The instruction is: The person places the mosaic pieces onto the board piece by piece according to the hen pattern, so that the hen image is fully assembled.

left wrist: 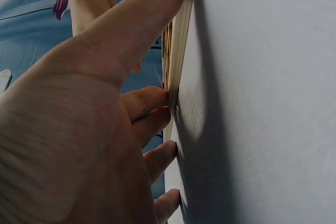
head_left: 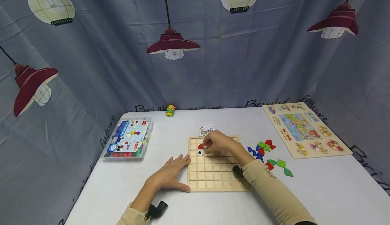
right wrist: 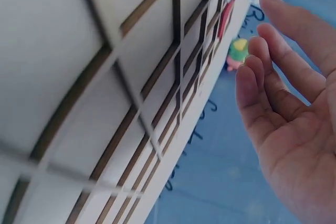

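Though both at grid (head_left: 209,176), hands (head_left: 171,173) (head_left: 217,141) apart.

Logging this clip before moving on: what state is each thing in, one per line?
Board: flat, most visible cells unfilled
Left grip: fingers spread, against the board's left edge
Right grip: fingers bent, above the board, nothing seen held
Red piece: on the board
Eye disc: on the board, dot up
Card: flat, print up
Box: closed, label up
Loose pieces: scattered
Puzzle: flat, pictures up
Toy: upright
Curtain: hanging, creased
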